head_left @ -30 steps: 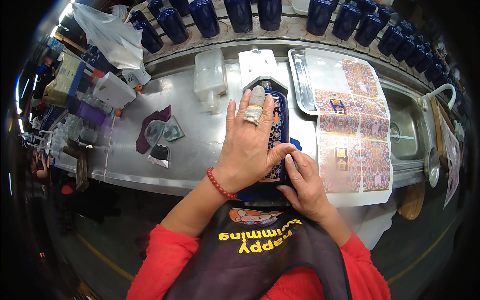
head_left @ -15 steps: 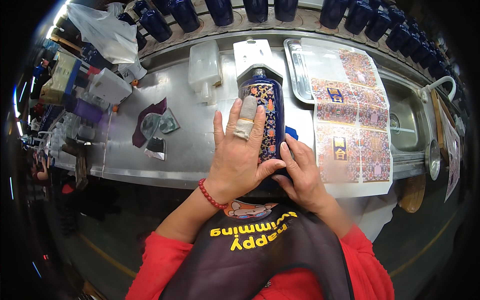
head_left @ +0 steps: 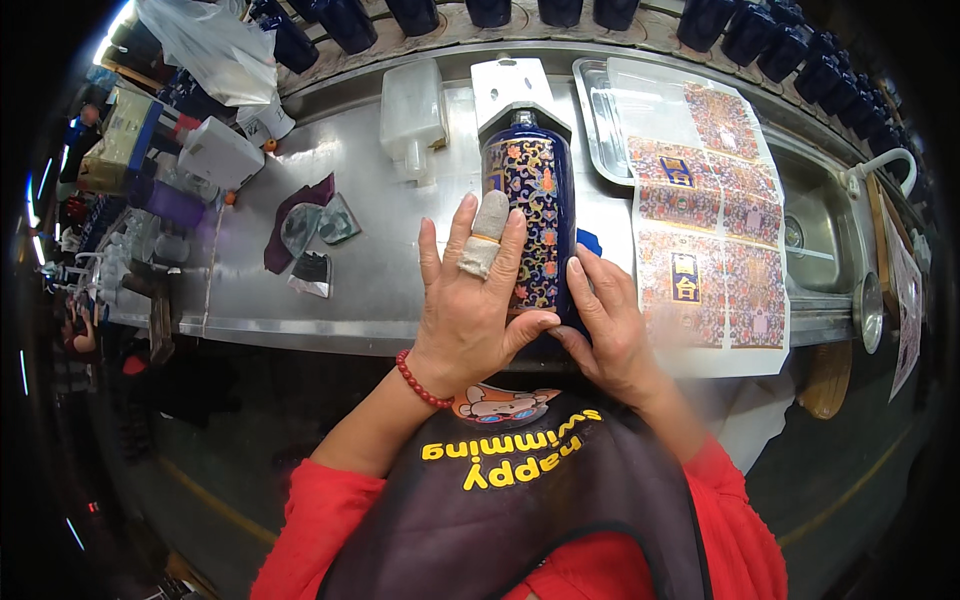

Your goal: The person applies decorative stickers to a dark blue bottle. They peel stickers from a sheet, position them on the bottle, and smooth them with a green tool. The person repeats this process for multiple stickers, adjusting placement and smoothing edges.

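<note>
A dark blue glazed bottle (head_left: 563, 210) with a floral patterned band down its front lies neck-away before me, its neck end on a white notched block (head_left: 508, 85). My left hand (head_left: 460, 315) rests on its left part with fingers stretched and spread. A grey cloth finger cover (head_left: 488, 232) wraps the middle finger, tied by a thin band. At the bottle's lower right side, my right hand (head_left: 615, 335) grips it with curled fingers. The bottle's near end is partly hidden by my hands. Beside my right fingers shows a bit of bright blue material (head_left: 590, 242).
Right of the bottle, a patterned decal sheet (head_left: 705, 215) partly covers a metal tray (head_left: 590, 125), with a sink (head_left: 815, 225) beyond. At left lie dark scraps (head_left: 300, 235) and a clear block-shaped container (head_left: 412, 105). Blue bottles (head_left: 488, 10) line a belt behind.
My left hand has slid slightly toward me along the bottle, baring more of the pattern. My right hand keeps its grip. The bottles behind have shifted to the right, and the view has tilted slightly.
</note>
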A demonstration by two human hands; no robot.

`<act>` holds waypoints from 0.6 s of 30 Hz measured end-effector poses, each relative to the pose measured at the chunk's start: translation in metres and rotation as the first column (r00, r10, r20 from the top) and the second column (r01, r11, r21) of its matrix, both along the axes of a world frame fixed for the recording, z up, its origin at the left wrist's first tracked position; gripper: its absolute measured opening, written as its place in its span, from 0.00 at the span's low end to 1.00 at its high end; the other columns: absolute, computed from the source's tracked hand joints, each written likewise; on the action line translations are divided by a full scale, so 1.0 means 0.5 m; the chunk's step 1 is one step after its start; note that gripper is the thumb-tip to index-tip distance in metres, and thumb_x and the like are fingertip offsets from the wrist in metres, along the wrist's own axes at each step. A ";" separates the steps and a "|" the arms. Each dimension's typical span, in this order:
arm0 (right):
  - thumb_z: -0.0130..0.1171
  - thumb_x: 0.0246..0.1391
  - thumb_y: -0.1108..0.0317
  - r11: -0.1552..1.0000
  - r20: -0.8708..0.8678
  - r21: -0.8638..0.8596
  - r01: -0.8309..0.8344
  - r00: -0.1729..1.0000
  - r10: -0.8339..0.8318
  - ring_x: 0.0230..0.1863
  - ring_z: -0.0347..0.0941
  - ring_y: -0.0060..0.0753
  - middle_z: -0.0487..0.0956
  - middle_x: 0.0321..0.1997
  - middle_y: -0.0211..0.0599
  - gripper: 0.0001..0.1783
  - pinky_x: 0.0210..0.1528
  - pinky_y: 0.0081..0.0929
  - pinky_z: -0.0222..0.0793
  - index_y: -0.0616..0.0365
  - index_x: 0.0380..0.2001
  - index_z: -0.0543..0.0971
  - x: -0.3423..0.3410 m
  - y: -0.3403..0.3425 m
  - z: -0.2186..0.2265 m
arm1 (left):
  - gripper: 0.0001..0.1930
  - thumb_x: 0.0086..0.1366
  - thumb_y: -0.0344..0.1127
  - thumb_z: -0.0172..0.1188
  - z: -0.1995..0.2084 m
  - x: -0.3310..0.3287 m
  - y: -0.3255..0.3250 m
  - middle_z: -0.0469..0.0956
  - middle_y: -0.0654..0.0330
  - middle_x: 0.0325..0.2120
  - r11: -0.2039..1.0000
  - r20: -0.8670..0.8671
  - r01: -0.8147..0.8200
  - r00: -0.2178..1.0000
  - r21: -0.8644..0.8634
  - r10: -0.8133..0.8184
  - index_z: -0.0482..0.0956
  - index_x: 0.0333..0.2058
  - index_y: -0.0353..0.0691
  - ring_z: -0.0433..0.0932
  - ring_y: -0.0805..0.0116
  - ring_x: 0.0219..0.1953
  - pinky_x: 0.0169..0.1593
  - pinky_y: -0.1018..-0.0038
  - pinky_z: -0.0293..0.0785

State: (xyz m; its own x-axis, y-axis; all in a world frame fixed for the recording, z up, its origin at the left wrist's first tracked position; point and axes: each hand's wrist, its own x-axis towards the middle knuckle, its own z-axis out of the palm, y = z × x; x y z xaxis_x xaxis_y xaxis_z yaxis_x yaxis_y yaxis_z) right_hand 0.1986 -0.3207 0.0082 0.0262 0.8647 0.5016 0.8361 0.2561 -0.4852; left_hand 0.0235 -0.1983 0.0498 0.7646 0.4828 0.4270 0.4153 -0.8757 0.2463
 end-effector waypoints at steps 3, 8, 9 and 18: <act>0.70 0.43 0.75 1.000 0.016 -0.011 0.021 1.000 -0.021 0.63 0.66 0.63 0.66 0.68 0.60 0.44 0.64 0.50 0.66 0.67 0.66 0.66 -0.003 0.000 -0.005 | 0.46 0.66 0.70 0.49 -0.015 -0.001 -0.014 0.64 0.44 0.68 0.999 -0.057 0.014 0.998 0.033 -0.012 0.63 0.70 0.36 0.51 0.42 0.74 0.73 0.40 0.30; 0.70 0.44 0.74 1.000 0.003 0.011 0.015 1.000 -0.015 0.63 0.65 0.63 0.66 0.68 0.59 0.44 0.64 0.50 0.66 0.67 0.66 0.66 -0.002 0.003 -0.009 | 0.42 0.65 0.68 0.51 -0.008 0.031 -0.032 0.67 0.48 0.67 0.992 -0.098 0.070 0.993 0.101 -0.060 0.69 0.66 0.38 0.53 0.48 0.75 0.74 0.41 0.27; 0.70 0.44 0.74 1.000 -0.004 0.014 0.009 1.000 -0.009 0.64 0.65 0.63 0.66 0.68 0.59 0.44 0.64 0.50 0.66 0.67 0.66 0.66 -0.002 0.004 -0.009 | 0.42 0.65 0.68 0.51 -0.007 0.033 -0.034 0.67 0.48 0.66 0.989 -0.115 0.094 0.990 0.117 -0.081 0.70 0.65 0.38 0.53 0.48 0.75 0.74 0.41 0.27; 0.73 0.41 0.75 0.999 -0.007 -0.024 0.023 1.000 -0.023 0.64 0.66 0.62 0.67 0.68 0.58 0.46 0.64 0.49 0.66 0.67 0.66 0.67 -0.007 -0.002 -0.003 | 0.41 0.71 0.68 0.43 -0.049 -0.036 -0.040 0.69 0.45 0.65 0.994 0.052 0.039 0.998 0.098 -0.044 0.71 0.65 0.37 0.58 0.44 0.72 0.75 0.45 0.31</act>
State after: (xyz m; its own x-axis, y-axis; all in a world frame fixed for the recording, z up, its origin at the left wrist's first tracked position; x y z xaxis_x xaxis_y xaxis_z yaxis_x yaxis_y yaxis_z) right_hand 0.1953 -0.3219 0.0068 0.0497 0.8758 0.4801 0.8381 0.2249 -0.4970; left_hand 0.0056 -0.2181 0.0252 0.7574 0.4059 0.5115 0.3667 -0.9125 0.1810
